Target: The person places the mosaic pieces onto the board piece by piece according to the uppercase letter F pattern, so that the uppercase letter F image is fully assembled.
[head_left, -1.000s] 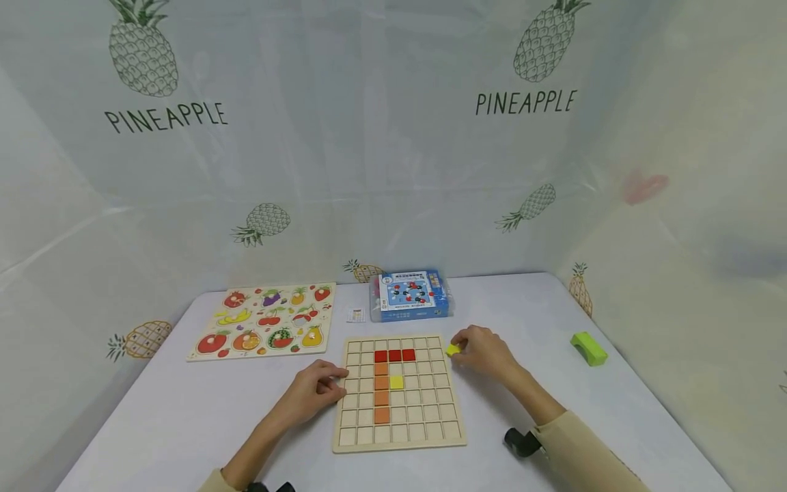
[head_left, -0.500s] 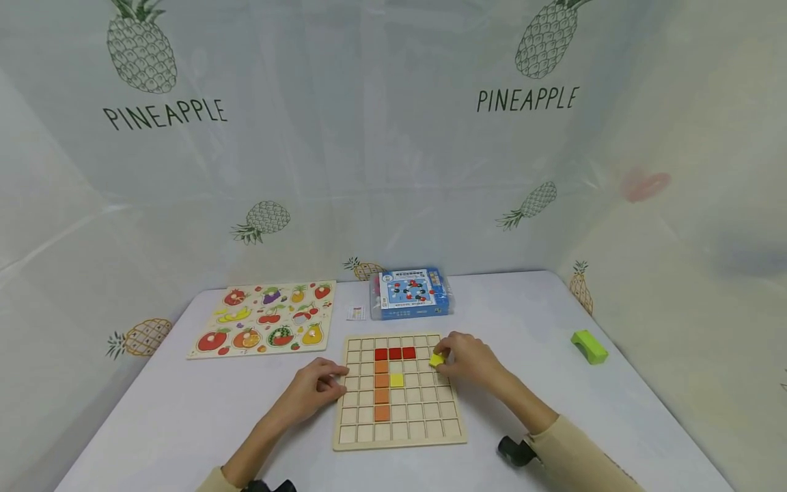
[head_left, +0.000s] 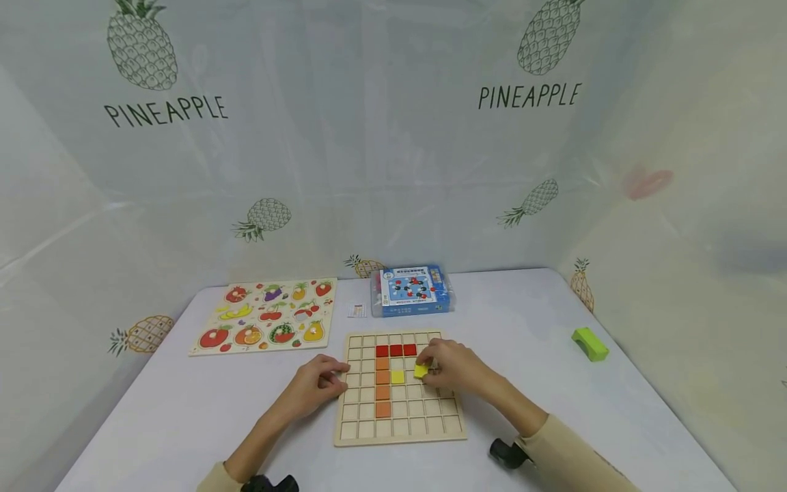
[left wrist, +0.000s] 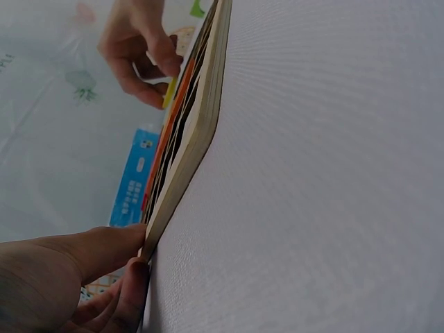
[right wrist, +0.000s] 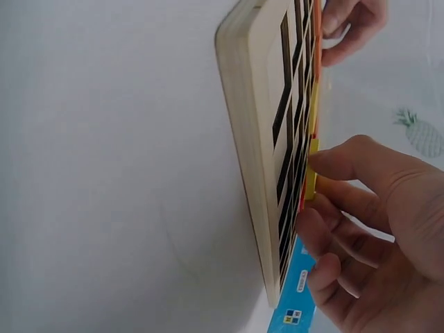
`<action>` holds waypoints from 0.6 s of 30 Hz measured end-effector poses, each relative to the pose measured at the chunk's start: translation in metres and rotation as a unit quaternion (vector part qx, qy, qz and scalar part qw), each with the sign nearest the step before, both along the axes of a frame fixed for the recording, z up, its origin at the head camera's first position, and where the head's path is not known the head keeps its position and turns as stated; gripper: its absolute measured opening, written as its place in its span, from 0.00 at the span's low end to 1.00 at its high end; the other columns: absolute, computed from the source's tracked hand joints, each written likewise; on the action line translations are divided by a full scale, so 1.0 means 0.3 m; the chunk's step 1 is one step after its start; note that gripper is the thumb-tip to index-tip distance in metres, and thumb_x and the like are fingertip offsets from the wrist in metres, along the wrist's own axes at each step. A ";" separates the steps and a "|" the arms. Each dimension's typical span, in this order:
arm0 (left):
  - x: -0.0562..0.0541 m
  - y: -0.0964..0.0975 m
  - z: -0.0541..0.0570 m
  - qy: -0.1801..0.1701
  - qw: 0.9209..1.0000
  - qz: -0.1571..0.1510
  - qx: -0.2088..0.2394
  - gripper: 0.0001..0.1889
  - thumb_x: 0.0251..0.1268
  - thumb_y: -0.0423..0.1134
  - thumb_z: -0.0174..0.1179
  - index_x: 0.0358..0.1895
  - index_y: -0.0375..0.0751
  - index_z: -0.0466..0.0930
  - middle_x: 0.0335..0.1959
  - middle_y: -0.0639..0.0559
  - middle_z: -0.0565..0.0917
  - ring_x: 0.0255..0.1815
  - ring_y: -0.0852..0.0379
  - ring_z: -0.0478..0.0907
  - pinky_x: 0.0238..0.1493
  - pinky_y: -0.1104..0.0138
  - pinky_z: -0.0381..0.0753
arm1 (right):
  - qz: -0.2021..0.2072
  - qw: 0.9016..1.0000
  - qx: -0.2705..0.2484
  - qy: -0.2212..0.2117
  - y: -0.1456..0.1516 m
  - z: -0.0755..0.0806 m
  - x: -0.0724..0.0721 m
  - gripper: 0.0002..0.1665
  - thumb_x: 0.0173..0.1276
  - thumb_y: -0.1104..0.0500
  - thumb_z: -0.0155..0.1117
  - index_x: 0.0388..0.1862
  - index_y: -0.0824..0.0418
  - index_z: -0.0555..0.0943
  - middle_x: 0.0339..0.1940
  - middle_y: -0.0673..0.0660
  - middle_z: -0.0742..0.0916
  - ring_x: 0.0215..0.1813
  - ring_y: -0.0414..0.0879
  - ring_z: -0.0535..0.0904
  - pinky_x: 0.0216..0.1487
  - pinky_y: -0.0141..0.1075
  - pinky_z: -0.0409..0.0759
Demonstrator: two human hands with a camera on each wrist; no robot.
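A wooden grid board (head_left: 399,441) lies on the table with three red tiles (head_left: 396,350) in a row. Several orange tiles (head_left: 382,391) run down a column below the leftmost red one, and a single yellow tile (head_left: 397,376) sits beside that column. My right hand (head_left: 458,365) pinches another yellow tile (head_left: 421,370) between thumb and fingers, over the grid to the right of the placed yellow one. At the board's left edge, my left hand (head_left: 313,386) touches the rim with thumb and forefinger; in the left wrist view its fingertips (left wrist: 135,243) meet the edge.
Behind the board is a clear plastic case with a blue label (head_left: 412,290), beside a small printed card (head_left: 357,311). A fruit puzzle board (head_left: 266,316) lies back left. Far right is a green arch block (head_left: 590,344). A pineapple-print sheet (head_left: 393,150) hangs behind the table.
My right hand has carried the yellow tile leftward and slightly nearer, from beyond the board's right edge to over the grid. My left hand keeps its place at the left edge.
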State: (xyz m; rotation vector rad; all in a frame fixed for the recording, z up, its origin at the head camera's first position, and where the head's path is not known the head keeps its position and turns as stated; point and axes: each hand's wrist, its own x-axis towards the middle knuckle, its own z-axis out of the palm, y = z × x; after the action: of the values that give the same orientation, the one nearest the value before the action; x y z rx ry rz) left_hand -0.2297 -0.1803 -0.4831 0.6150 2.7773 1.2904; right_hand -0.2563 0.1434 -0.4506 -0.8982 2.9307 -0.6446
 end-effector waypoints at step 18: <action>-0.003 0.002 0.005 0.010 1.000 -0.008 0.008 0.17 0.60 0.38 0.68 0.52 0.37 0.84 0.46 0.45 0.80 0.35 0.65 0.78 0.37 0.75 0.79 | 0.036 0.999 -0.009 -0.024 -0.032 -0.003 0.001 0.13 0.58 0.58 0.71 0.44 0.55 0.87 0.39 0.47 0.84 0.35 0.39 0.74 0.36 0.28 0.72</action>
State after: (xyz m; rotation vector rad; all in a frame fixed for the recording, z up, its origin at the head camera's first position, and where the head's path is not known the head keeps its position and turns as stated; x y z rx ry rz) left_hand -0.2307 -0.1797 -0.4818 0.6533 2.7744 1.3135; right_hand -0.2560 0.1338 -0.4514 -0.9704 2.8397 -0.6809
